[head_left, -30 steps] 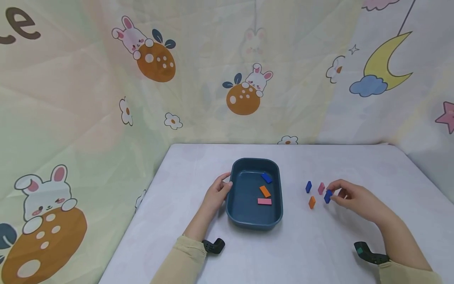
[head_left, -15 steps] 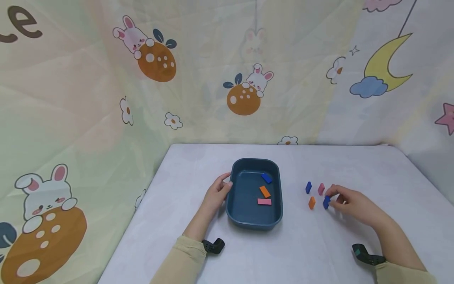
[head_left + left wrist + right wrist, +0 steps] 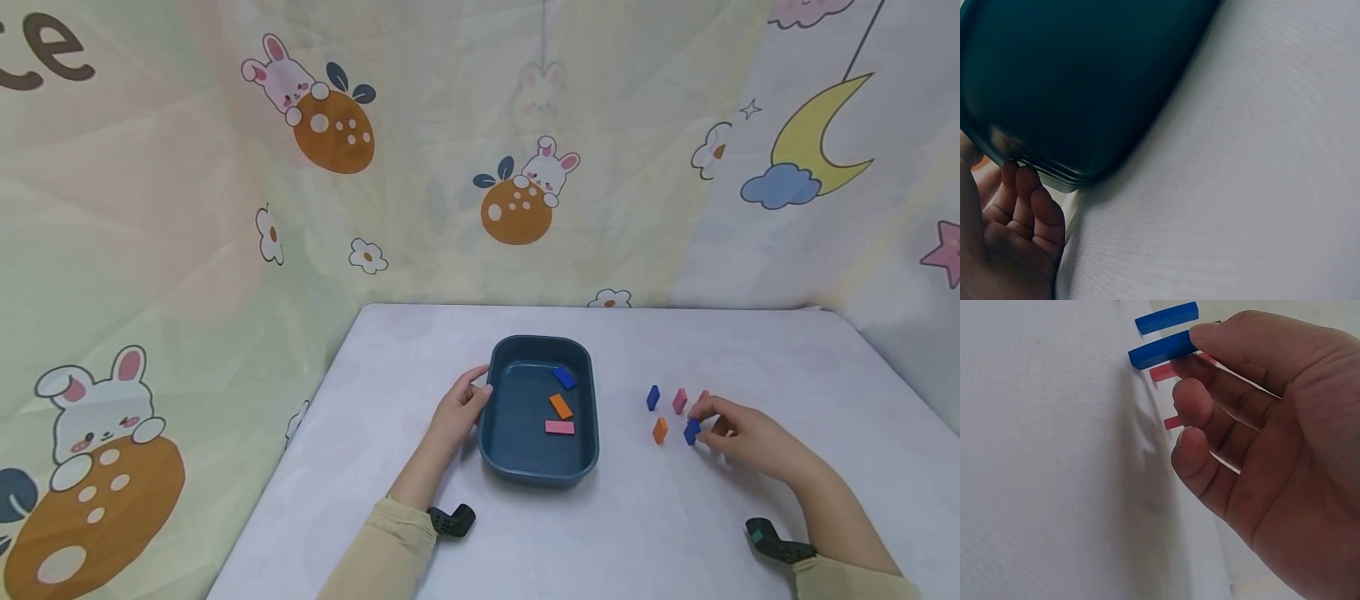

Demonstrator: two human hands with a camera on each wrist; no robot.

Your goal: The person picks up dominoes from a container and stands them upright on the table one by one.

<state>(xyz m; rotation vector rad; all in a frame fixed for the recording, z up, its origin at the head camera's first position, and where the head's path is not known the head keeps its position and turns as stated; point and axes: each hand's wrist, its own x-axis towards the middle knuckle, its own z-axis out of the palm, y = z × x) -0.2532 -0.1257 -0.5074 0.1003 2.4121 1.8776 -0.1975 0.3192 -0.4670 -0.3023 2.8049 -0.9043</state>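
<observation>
Between thumb and fingertips, my right hand point(image 3: 750, 433) pinches a blue block point(image 3: 692, 431) held upright, low over the tabletop. In the right wrist view the same blue block point(image 3: 1157, 352) sits between thumb and index finger, the other fingers loosely bent. Close by stand a second blue block point(image 3: 653, 397), an orange block point(image 3: 660, 430) and a pink block point(image 3: 679, 401). Another pink block point(image 3: 704, 394) peeks out behind the hand, mostly hidden. My left hand point(image 3: 456, 408) grips the left rim of a dark blue tray point(image 3: 537, 478), thumb at the edge and fingers against its side.
Inside the tray lie a blue block point(image 3: 564, 377), an orange block point(image 3: 560, 406) and a pink block point(image 3: 559, 427), all flat. A white cloth covers the table point(image 3: 600, 550). Behind it hangs a patterned cloth point(image 3: 420, 167).
My right hand has brought the blue block down and slightly toward me, level with the orange one, uncovering part of the pink block behind. The left hand and tray stay put.
</observation>
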